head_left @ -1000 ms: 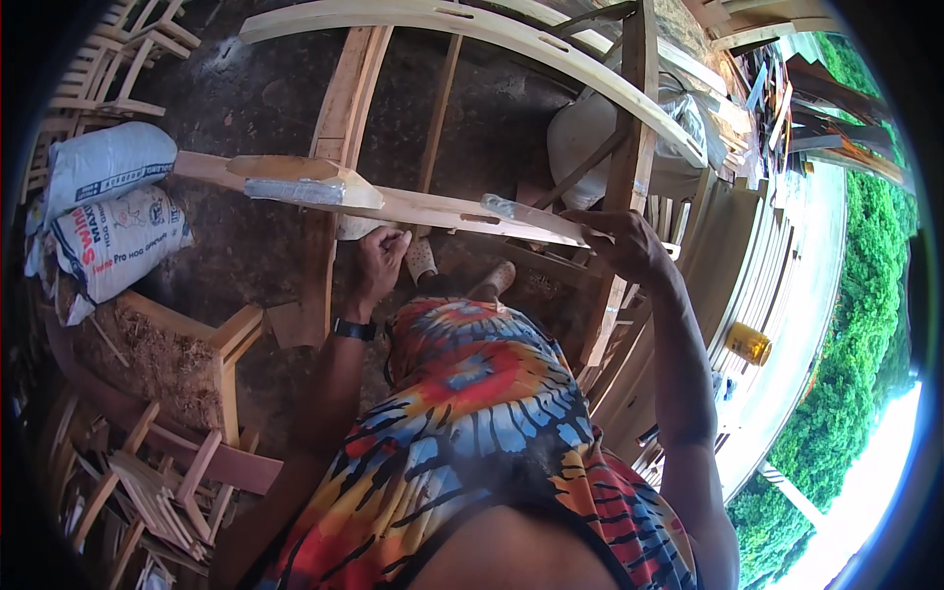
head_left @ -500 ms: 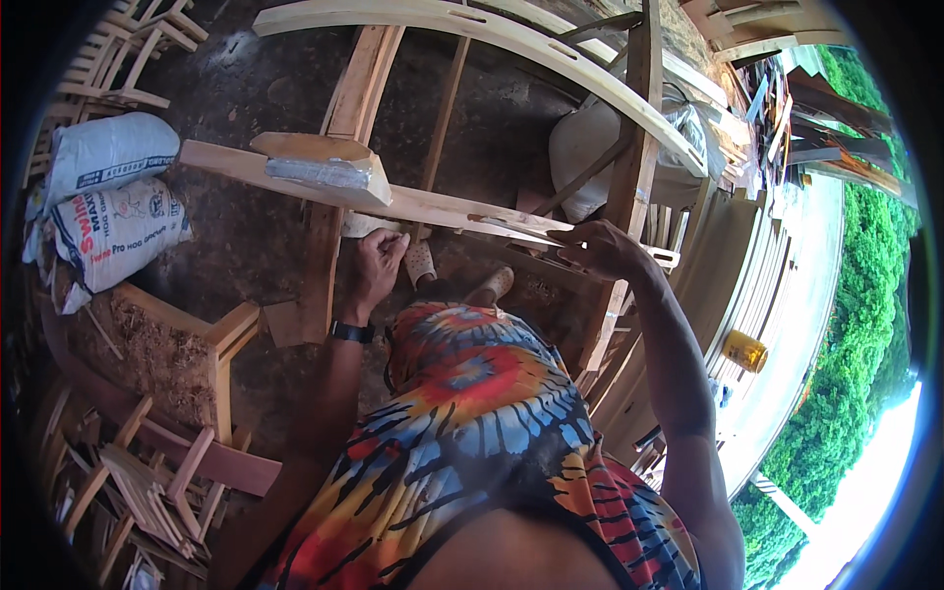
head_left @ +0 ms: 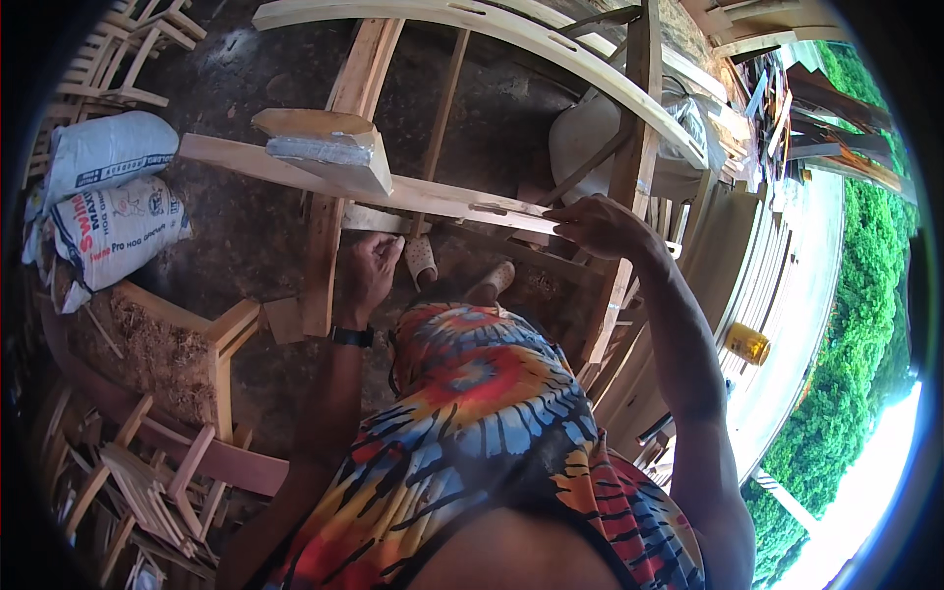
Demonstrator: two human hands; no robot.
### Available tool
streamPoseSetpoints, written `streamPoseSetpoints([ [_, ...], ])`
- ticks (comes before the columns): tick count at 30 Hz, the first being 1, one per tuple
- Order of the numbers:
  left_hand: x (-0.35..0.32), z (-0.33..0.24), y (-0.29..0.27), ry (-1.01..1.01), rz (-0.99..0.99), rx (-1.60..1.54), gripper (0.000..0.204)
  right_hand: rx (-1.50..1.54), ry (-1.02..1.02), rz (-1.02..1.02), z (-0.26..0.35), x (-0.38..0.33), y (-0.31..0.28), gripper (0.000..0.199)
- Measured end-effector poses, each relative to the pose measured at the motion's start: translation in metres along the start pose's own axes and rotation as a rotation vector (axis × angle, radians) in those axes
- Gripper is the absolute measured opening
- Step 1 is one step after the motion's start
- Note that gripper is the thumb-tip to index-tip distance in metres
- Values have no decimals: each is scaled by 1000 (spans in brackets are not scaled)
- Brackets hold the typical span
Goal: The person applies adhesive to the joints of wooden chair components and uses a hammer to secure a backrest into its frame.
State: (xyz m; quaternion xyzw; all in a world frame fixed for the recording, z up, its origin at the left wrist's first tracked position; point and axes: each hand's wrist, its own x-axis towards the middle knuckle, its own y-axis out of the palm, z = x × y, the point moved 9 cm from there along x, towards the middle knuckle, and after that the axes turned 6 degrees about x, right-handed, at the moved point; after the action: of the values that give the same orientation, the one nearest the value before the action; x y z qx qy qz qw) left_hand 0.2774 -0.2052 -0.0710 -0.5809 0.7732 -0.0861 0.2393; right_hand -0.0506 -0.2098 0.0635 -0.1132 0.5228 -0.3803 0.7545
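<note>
1. Seen from the head view, a long pale wooden rail (head_left: 433, 197) is held level across an unfinished pale wooden chair frame (head_left: 339, 147), running from upper left toward the right.
2. Near its right end the rail is pinched by the right hand (head_left: 600, 224), fingers pressed together on its edge.
3. Just below the rail, a short wooden crosspiece (head_left: 369, 220) of the frame is touched by the left hand (head_left: 366, 270), fingers curled; whether it is truly gripped cannot be told.
4. A thick wooden block with a grey face (head_left: 329, 149) is seen resting on the rail's left part.
5. Two white printed sacks (head_left: 103, 197) are seen lying on the dirt floor (head_left: 246, 246), well to the left.
</note>
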Motion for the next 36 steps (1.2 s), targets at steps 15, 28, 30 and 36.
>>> streamPoseSetpoints([
  [15, 3, -76, 13, 348, -32, 189, 42, -176, -38, 17, -5, 11, 16, 36],
  [28, 0, -74, 20, 383, -27, 252, 53, -1, -127, -266, -1, -41, -14, 36],
  [30, -4, -82, 17, 389, -54, 243, 52, -70, -362, -428, -10, -79, -37, 38],
  [36, -13, -105, 47, 496, -124, 218, 40, -112, 347, -382, -171, -194, -85, 27],
])
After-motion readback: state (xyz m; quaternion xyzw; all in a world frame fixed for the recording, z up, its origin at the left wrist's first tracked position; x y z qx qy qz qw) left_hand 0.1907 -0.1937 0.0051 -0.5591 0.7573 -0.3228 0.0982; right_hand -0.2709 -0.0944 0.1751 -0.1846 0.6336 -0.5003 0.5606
